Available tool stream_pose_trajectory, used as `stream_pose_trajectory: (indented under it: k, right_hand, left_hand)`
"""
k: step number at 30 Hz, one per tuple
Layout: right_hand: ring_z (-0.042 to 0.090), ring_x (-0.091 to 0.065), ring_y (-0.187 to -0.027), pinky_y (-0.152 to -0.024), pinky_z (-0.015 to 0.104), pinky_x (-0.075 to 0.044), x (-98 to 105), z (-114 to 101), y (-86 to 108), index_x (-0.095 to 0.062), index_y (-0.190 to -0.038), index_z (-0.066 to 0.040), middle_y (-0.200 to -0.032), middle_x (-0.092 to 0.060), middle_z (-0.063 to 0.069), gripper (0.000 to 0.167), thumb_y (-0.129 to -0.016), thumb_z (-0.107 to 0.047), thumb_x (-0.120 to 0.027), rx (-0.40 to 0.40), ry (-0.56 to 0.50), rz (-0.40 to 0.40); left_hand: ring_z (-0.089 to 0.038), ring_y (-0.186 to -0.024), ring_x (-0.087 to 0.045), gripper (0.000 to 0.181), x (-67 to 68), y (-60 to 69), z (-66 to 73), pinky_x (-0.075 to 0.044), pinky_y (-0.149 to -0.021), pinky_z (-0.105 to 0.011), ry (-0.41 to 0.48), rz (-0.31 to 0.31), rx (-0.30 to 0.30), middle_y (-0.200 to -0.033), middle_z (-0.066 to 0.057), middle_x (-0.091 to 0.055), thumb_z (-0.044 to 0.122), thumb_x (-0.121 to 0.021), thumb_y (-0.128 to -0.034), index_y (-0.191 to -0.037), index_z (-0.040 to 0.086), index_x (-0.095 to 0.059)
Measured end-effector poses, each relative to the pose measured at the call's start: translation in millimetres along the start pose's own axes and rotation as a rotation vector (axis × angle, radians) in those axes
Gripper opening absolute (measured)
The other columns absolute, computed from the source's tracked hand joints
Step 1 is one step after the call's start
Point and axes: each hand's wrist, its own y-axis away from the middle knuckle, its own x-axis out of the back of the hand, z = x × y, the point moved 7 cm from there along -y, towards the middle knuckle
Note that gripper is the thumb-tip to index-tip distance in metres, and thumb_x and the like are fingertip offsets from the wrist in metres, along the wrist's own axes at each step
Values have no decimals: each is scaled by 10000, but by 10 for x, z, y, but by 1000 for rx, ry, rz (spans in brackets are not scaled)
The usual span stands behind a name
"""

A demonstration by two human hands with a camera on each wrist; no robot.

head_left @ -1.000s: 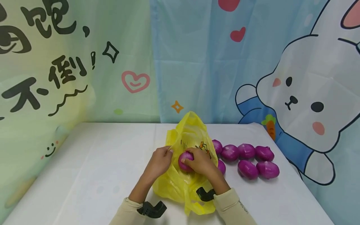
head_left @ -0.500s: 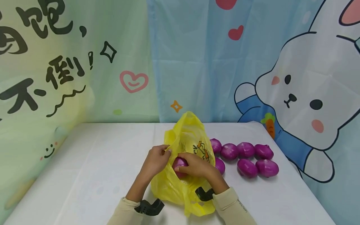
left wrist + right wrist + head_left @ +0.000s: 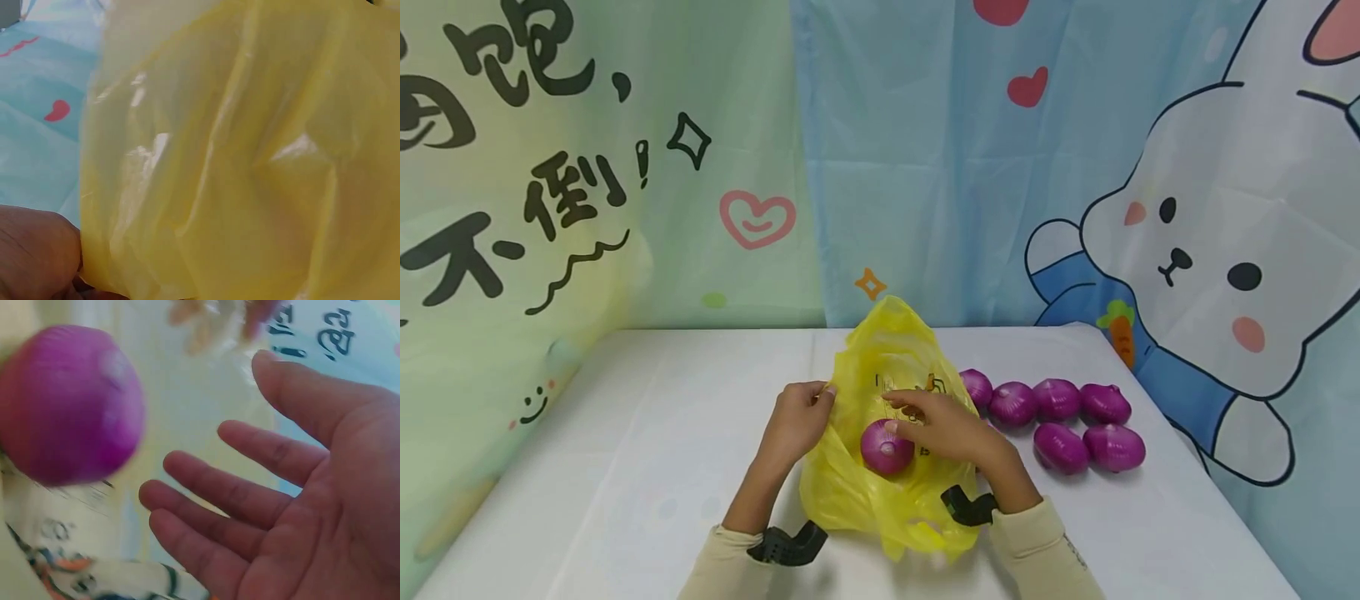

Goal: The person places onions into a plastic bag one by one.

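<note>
A yellow plastic bag (image 3: 857, 492) lies on the white table, its edge pinched by the left hand (image 3: 796, 423). In the left wrist view the bag (image 3: 237, 162) fills most of the picture, with part of the left hand (image 3: 37, 253) at lower left. One purple onion (image 3: 886, 450) sits at the bag's opening. The right hand (image 3: 947, 425) is just above and right of it; the right wrist view shows this hand (image 3: 300, 487) with fingers extended and spread, apart from the onion (image 3: 72, 406).
Several purple onions (image 3: 1058, 402) stand in two rows right of the bag, the nearest partly hidden by it. The white table (image 3: 647, 467) extends to both sides. A printed cloth (image 3: 887, 167) hangs behind.
The right hand has let go of the onion and moved slightly right, its fingers opening. The left hand has shifted a little left with the bag edge, and more of the onion shows.
</note>
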Motion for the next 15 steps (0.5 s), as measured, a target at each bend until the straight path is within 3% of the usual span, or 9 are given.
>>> stream_pose_trajectory:
  k: [3, 6, 11, 15]
  right_hand:
    - [302, -576, -1154, -953, 466, -458, 168, 0, 61, -522, -1388, -78, -1303, -586, 126, 447, -994, -281, -573, 14, -57, 57]
    - [284, -582, -1153, -945, 452, -466, 361, 45, 113, -559, -1343, -53, -1284, -599, 111, 365, -1010, -199, -546, 33, -102, 166]
    - [293, -598, -1115, -914, 444, -486, 708, 185, 259, -621, -1253, -23, -1212, -632, 131, 275, -1001, -102, -547, 20, -121, 362]
    - [320, -574, -1148, -920, 455, -471, 883, 339, 408, -628, -1237, -15, -1218, -620, 157, 270, -990, -106, -566, -71, -138, 376]
  left_hand:
    - [-120, -442, -329, 343, -7, -9, -13, -287, -434, -247, 7, -7, 4, -509, 24, -348, 169, -524, -1001, -682, 59, -591]
    - [-118, -437, -323, 358, -9, -10, -5, -281, -430, -246, 5, -11, 3, -505, 24, -345, 175, -523, -1000, -665, 61, -572]
    - [-118, -457, -380, 281, 62, 2, 7, -332, -447, -256, 8, 16, -7, -522, 13, -427, 148, -515, -997, -819, 28, -696]
    - [-118, -471, -406, 262, 112, 2, -18, -352, -463, -265, 12, 26, 10, -541, -2, -481, 151, -509, -1000, -937, 29, -732]
